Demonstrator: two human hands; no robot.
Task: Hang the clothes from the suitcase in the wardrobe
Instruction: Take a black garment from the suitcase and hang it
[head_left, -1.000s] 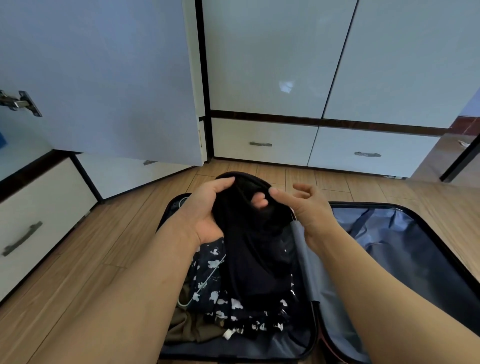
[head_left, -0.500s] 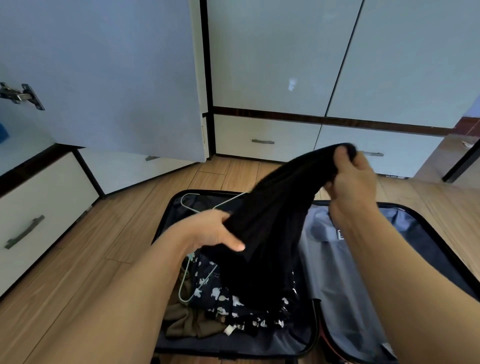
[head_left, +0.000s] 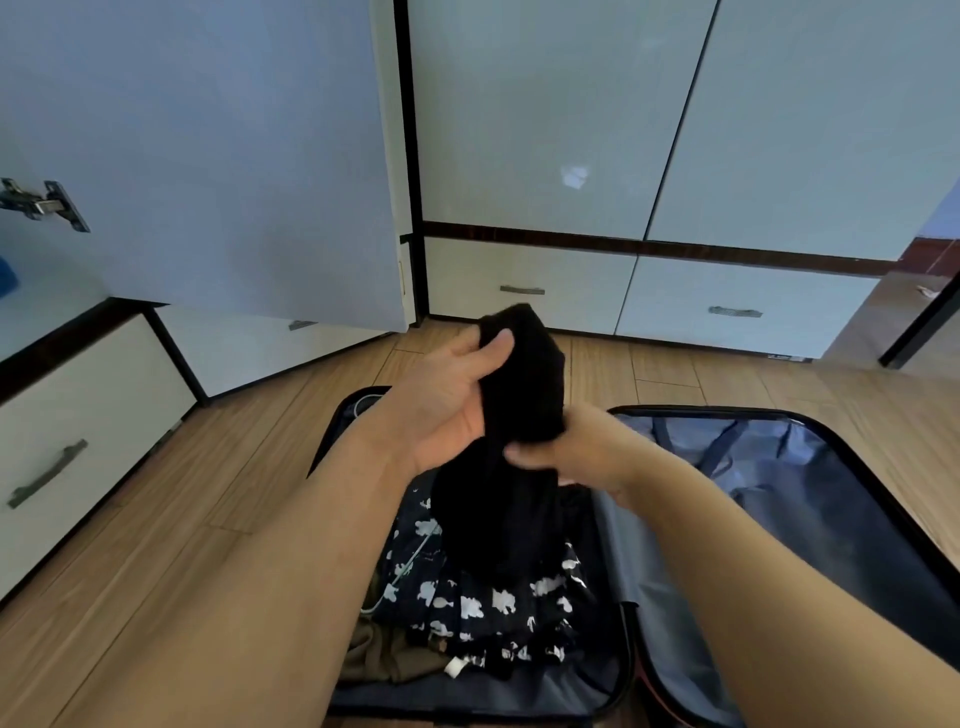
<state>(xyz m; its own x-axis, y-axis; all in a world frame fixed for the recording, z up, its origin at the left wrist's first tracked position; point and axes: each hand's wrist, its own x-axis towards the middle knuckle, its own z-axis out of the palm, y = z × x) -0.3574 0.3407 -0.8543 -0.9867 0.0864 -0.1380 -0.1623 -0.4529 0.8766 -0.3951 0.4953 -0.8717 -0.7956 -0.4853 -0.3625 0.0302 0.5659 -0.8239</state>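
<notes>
Hanging upright above the open suitcase, black garment, left hand gripping top, right hand pinching middle

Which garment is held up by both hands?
The plain black garment, gripped by the left hand and right hand. The patterned garment and olive garment lie in the suitcase.

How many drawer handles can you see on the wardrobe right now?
4. One on the near left drawer, one partly hidden under the open door's lower edge, one on the middle drawer, one on the right drawer. Others may lie out of view.
</notes>
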